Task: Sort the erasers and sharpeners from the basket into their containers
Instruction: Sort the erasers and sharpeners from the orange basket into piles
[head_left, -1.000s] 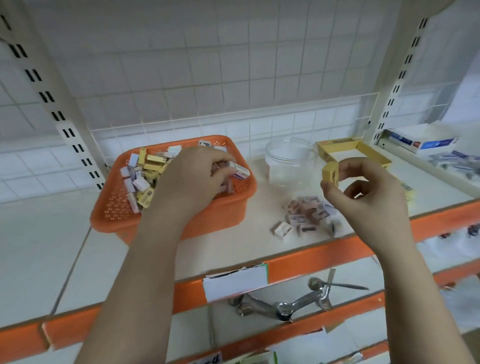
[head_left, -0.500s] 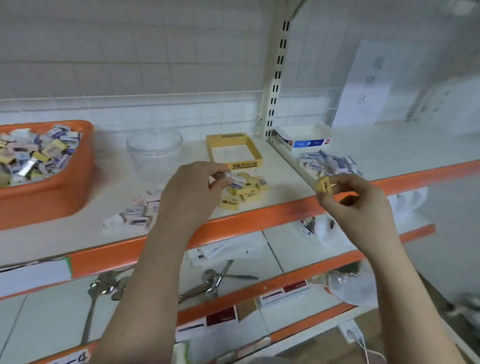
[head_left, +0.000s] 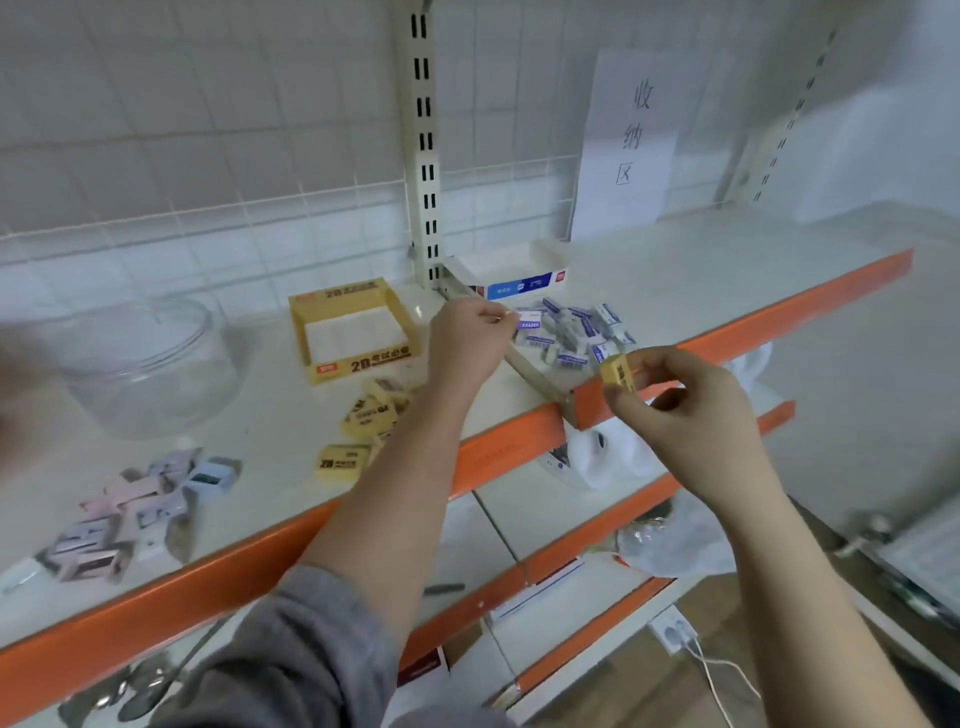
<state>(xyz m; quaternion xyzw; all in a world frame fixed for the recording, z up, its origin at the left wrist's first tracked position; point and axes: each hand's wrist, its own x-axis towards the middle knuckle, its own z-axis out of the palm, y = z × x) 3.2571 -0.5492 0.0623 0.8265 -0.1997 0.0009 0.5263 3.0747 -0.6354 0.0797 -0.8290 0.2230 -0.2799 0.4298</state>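
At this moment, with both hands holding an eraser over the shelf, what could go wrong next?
1. The left hand pinches a blue-and-white eraser above the blue-and-white pile, which lies loose near the shelf edge; a drop there could knock pieces off.
2. The right hand holds the yellow eraser beyond the edge, far from the yellow box; a slip would send it down.

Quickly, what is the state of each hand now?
Left hand: pinches a blue-and-white eraser.
Right hand: pinches a yellow eraser.
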